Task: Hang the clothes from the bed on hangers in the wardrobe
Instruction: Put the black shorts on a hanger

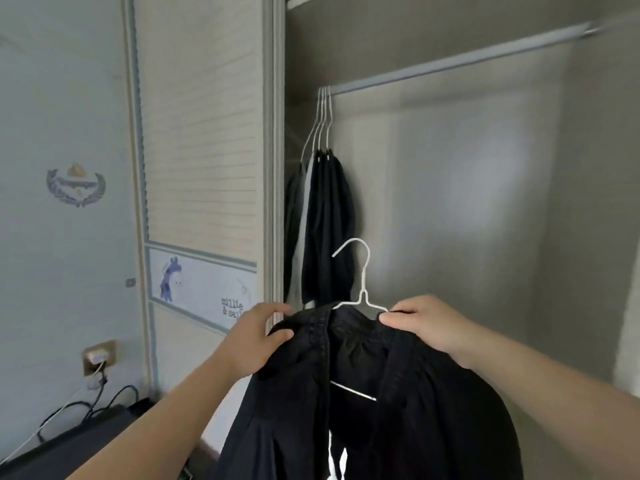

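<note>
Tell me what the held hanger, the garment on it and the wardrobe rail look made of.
The hanger looks like thin wire, white-coated or pale metal: one slim bent strand. The garment seems dark woven cloth, matte, with soft creases and gathers. The rail is probably a metal tube with a dull grey sheen; blur leaves it open.

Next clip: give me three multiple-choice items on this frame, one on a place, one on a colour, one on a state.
1. Where on the rail do the hung clothes sit? A left end, B middle, C right end.
2. The hanger under the dark garment is: A black, B white, C red.
3. Its hook is: A on the rail, B free below the rail, C broken off.
1 A, they bunch at its left end. 2 B, white wire shows. 3 B, it stands clear, well under the rail.
</note>
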